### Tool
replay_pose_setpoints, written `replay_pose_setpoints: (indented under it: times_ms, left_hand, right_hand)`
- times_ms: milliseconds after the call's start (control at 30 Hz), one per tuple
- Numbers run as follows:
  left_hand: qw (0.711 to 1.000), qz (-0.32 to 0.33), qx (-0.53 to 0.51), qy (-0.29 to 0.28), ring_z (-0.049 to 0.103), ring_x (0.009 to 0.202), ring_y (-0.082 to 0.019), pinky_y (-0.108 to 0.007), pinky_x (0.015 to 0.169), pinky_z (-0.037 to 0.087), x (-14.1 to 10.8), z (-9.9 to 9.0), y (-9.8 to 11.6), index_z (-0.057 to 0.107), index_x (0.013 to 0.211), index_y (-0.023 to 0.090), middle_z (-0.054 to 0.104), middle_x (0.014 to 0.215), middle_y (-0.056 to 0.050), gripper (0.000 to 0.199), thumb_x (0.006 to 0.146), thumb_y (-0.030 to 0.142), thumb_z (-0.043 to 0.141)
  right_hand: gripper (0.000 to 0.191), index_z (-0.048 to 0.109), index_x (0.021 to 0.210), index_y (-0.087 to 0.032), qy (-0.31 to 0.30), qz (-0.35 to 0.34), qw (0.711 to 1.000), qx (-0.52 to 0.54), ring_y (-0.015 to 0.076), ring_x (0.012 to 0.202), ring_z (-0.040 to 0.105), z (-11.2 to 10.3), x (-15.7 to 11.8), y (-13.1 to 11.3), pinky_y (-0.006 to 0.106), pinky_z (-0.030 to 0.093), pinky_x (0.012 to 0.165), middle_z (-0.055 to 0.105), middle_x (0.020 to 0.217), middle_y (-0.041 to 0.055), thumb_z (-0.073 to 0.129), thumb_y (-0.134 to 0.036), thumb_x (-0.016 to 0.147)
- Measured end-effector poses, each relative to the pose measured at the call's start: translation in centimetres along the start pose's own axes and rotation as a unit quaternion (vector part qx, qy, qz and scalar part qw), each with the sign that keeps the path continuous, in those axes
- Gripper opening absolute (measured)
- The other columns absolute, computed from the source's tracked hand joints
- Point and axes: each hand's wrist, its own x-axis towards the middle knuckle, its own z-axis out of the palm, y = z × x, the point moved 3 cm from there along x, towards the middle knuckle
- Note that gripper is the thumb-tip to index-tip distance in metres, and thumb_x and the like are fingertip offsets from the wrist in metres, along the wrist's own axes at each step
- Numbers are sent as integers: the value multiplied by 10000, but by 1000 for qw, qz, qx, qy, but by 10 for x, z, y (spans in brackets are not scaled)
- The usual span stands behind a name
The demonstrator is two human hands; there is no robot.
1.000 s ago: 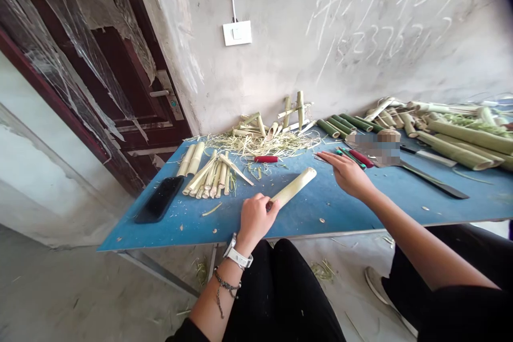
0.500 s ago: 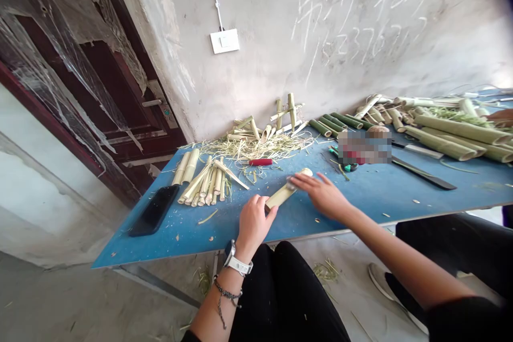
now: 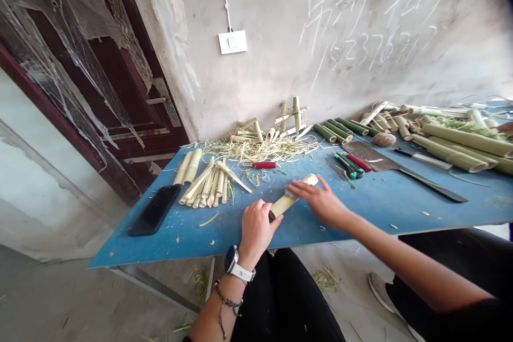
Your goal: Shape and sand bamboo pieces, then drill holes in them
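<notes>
A short peeled bamboo piece (image 3: 284, 203) lies slantwise on the blue table (image 3: 236, 227), its near end toward me. My left hand (image 3: 256, 224) grips that near end between thumb and fingers. Across the top of the piece, close to its far end, my right hand (image 3: 315, 197) presses with its fingers together. A small pale thing shows under those fingertips; its kind is hidden. Beyond the piece rests a red-handled tool (image 3: 263, 165). On the left, a bundle of thin bamboo sticks (image 3: 210, 184) lies beside two wider bamboo pieces (image 3: 188, 166).
A black phone (image 3: 155, 211) lies at the table's left. Shavings (image 3: 252, 149) and bamboo offcuts are heaped by the wall. To the right are green-handled tools (image 3: 349, 165), a cleaver (image 3: 371, 156), a knife (image 3: 425, 159), green bamboo tubes (image 3: 340, 129) and long bamboo lengths (image 3: 467, 139). Another person's leg (image 3: 452, 256) shows at right.
My right hand still presses on the bamboo piece, shifted only slightly along it. My left hand keeps its hold on the near end. The whole view has moved a little.
</notes>
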Motion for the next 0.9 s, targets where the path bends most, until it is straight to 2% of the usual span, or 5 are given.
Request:
replay_pose_setpoints:
  times_ms: [233, 367, 500, 667, 900]
  left_hand:
    - [1000, -5, -7, -8, 547, 808, -174, -299, 702, 402, 1, 1, -1, 585, 973, 201, 566, 861, -30, 281, 817, 419, 501]
    - [1000, 0, -13, -12, 547, 802, -175, -295, 700, 400, 2, 1, -1, 587, 954, 200, 564, 850, -32, 263, 817, 407, 503]
    - [1000, 5, -9, -6, 546, 798, -176, -299, 700, 400, 2, 1, -1, 591, 933, 194, 564, 853, -34, 264, 821, 411, 491]
    - [1000, 14, 2, -4, 548, 795, -172, -296, 695, 402, 2, 1, 0, 592, 932, 204, 564, 848, -26, 242, 806, 398, 519]
    - [999, -3, 42, -3, 554, 810, -185, -315, 712, 416, 1, 0, 2, 587, 925, 191, 568, 846, -37, 264, 812, 408, 489]
  right_hand:
    - [706, 378, 1319, -194, 2, 78, 996, -34, 223, 1185, 427, 0, -9, 12, 594, 193, 997, 431, 1318, 104, 262, 56, 669]
    - [752, 255, 1378, -245, -10, -56, 998, 2, 176, 1243, 345, 0, -17, 2, 516, 173, 1045, 308, 1402, 34, 293, 32, 679]
    - [765, 335, 1340, -256, 14, 62, 998, -24, 210, 1167, 446, -3, -15, 3, 618, 116, 1003, 427, 1327, 64, 255, 68, 652]
    - [764, 263, 1370, -288, -19, -72, 997, 35, 165, 1247, 338, 2, -8, -3, 517, 135, 1046, 315, 1400, 15, 303, 24, 675]
    - [567, 431, 1274, -187, 95, 231, 968, 32, 240, 1162, 442, -12, -3, 93, 560, 187, 1008, 488, 1270, 92, 307, -14, 749]
